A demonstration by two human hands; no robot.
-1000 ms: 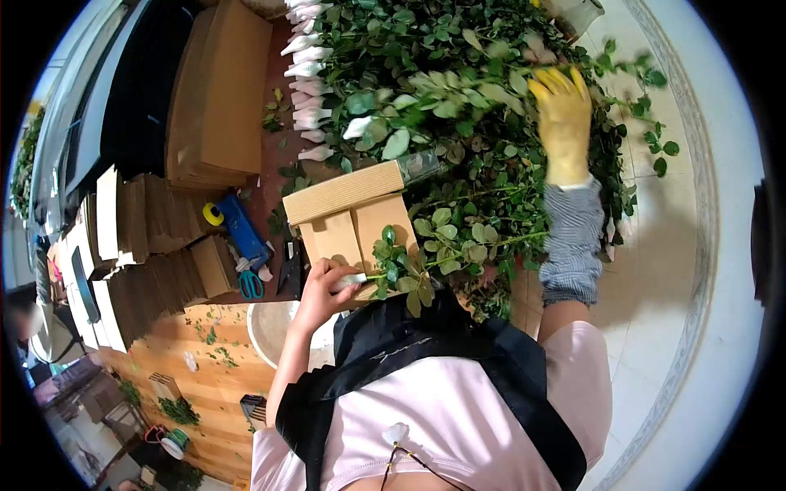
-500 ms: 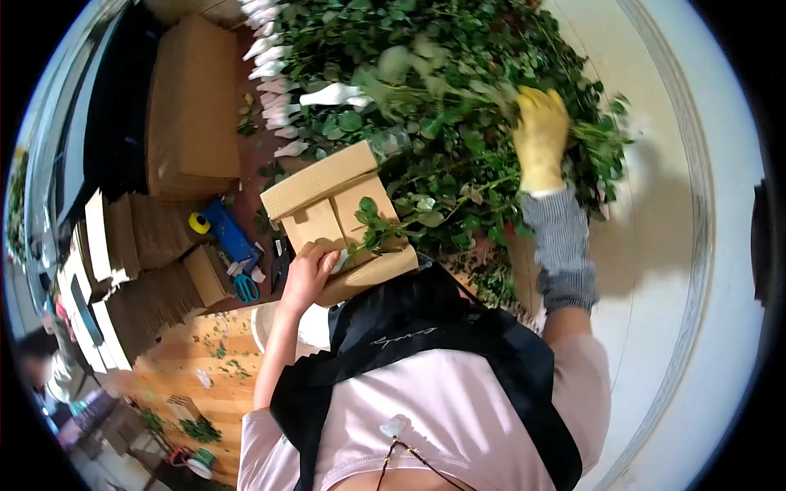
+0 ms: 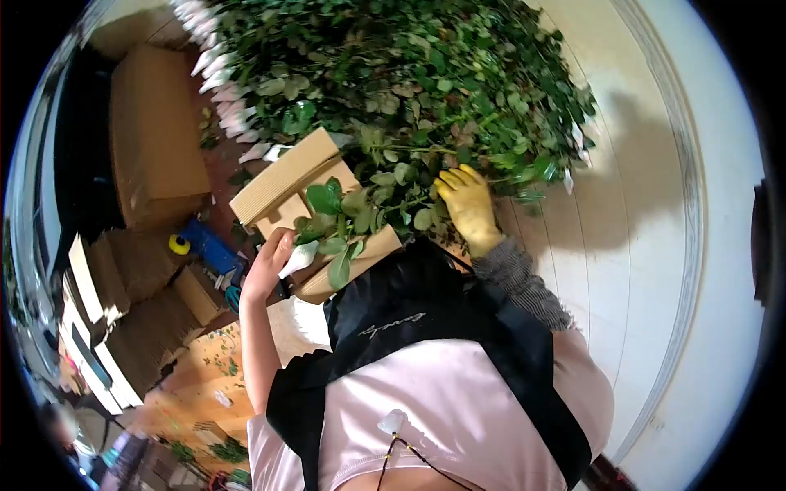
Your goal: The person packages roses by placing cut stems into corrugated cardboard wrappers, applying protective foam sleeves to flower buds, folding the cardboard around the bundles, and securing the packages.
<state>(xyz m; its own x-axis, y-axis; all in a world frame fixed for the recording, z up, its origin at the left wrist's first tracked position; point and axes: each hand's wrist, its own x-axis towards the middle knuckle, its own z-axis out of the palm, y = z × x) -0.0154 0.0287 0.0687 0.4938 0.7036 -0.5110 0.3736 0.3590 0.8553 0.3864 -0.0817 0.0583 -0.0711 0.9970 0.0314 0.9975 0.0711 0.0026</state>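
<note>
Because, in the head view, the right hand [image 3: 468, 206] had just come inward, hands flanked the cardboard [image 3: 282, 180]: the left hand [image 3: 266, 266], at nine o'clock, pinched a white-capped stem [image 3: 359, 219] across it; the right's grip couldn't be told. A leafy heap [image 3: 393, 74] crowded from twelve o'clock.

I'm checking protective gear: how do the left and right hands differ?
The left hand is bare; the right hand wears a yellow glove. The left forearm is uncovered, while the right has a gray sleeve. Both hands are beside green leaves.
</note>
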